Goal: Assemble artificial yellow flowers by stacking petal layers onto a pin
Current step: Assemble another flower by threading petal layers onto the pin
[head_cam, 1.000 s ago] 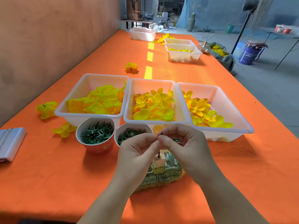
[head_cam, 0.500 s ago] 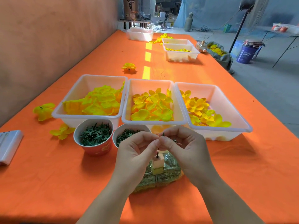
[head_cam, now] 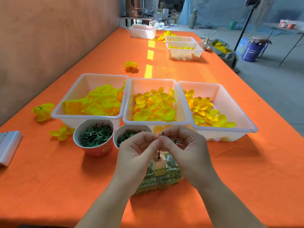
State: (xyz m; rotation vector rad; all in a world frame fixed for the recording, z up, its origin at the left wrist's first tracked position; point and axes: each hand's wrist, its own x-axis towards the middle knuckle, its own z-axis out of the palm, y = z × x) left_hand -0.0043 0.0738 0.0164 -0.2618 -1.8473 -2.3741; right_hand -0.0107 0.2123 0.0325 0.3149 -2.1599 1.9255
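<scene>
**Both hands pinching the pin on its foam block**

Near the middle of the orange table's point(head_cam: 49, 178) near edge, a person is holding a thin green pin point(head_cam: 159, 153) that is standing upright in a small foam block point(head_cam: 159, 165). The block is sitting on top of a clear packet point(head_cam: 166, 179) of greenish bits.

The left hand point(head_cam: 136, 155) is pinching the pin between thumb and forefinger, its other fingers curled loosely beneath. The right hand point(head_cam: 185, 152) is gripping the same pin from the other side, and the pin's tip is poking out above its forefinger. The fingertips of the two hands are touching. Whether a part is being threaded on there cannot be told.

Just behind the hands, three white tubs are standing side by side, rims touching: the left tub point(head_cam: 102, 74), the middle tub point(head_cam: 151, 79) and the right tub point(head_cam: 230, 102), each holding yellow petal layers point(head_cam: 153, 104).

In front of the left tub, a red cup point(head_cam: 98, 150) is holding green star-shaped pieces, and a white cup point(head_cam: 131, 126) beside it is holding green rings.

Loose yellow flowers point(head_cam: 43, 111) are lying toward the left edge.
</scene>
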